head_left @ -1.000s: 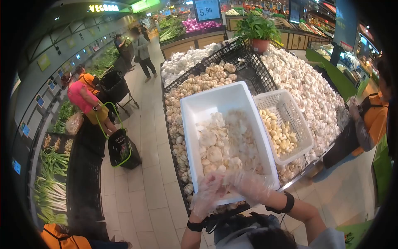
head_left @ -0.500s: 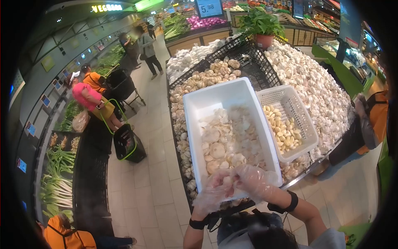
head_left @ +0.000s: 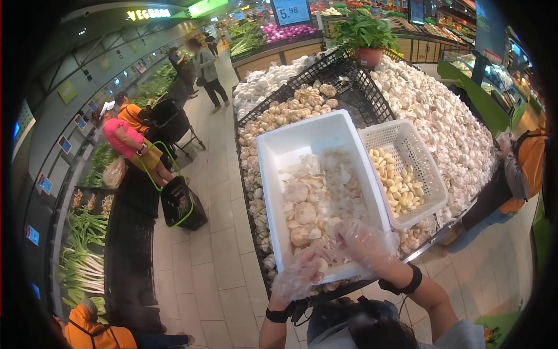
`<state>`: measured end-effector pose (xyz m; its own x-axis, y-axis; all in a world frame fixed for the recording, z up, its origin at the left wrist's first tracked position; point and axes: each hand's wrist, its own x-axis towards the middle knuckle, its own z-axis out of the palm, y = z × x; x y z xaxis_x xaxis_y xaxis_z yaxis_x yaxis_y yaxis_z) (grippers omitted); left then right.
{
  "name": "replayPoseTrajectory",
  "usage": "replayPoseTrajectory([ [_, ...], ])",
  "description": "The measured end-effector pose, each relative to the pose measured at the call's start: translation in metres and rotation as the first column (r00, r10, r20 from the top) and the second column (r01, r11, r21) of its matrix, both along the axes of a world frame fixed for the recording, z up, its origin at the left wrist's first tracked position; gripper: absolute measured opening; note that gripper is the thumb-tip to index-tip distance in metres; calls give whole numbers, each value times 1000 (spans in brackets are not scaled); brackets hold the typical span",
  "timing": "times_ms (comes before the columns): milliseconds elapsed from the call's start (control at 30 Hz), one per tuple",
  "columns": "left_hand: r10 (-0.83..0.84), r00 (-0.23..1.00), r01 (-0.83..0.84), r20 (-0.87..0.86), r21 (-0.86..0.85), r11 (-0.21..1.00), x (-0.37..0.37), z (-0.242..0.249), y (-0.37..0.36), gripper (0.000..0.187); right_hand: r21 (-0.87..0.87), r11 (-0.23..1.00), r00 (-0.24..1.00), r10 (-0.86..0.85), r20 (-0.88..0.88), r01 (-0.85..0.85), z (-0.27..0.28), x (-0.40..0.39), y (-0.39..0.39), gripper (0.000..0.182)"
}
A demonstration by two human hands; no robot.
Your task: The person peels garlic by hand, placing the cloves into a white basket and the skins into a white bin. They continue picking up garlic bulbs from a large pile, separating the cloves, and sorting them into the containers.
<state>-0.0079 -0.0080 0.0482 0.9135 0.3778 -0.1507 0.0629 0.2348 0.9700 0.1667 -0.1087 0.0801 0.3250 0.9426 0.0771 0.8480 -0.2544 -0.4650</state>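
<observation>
Both hands wear clear plastic gloves over the near end of a white foam box [head_left: 265, 192]. The box holds garlic bulbs [head_left: 304, 213] and papery garlic skins [head_left: 343, 198]. My left hand [head_left: 299, 272] is closed around a pale garlic clove [head_left: 321, 265] near the front rim. To its right, my right hand [head_left: 365, 247] is bent with its fingertips together, next to a garlic bulb [head_left: 333, 225]; what it pinches, if anything, is hidden. A white perforated basket [head_left: 421, 168] holding peeled garlic cloves [head_left: 400, 189] stands right of the box.
Heaped garlic [head_left: 433, 125] surrounds the box and basket. Behind are a black crate [head_left: 366, 96] and a potted plant [head_left: 369, 55]. A person in orange [head_left: 529, 163] stands at the right. Shoppers and a shopping basket [head_left: 183, 203] are across the aisle.
My hands, close together before, have parted. The right has moved up and right, further into the box; the left has dropped slightly, with the clove showing in its fingers.
</observation>
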Motion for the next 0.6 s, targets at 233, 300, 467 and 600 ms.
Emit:
replayPoseTrajectory([
  [233, 248, 955, -204, 161, -251, 946, 4, -3, -5, 27, 407, 913, 987, -31, 159, -37, -25, 11, -6, 25],
  [300, 282, 948, -241, 145, -244, 939, 4, -1, -7, 27, 152, 988, 981, -10, 194, -20, -31, 13, -8, 25],
  [467, 305, 940, -252, 154, -290, 923, 4, 2, -8, 24, 277, 957, 987, 39, 158, -83, -6, -6, -13, 25],
  [600, 304, 939, -255, 159, -267, 929, 8, 7, -10, 21, 239, 965, 933, 180, -313, -106, 8, -10, -10, 22],
])
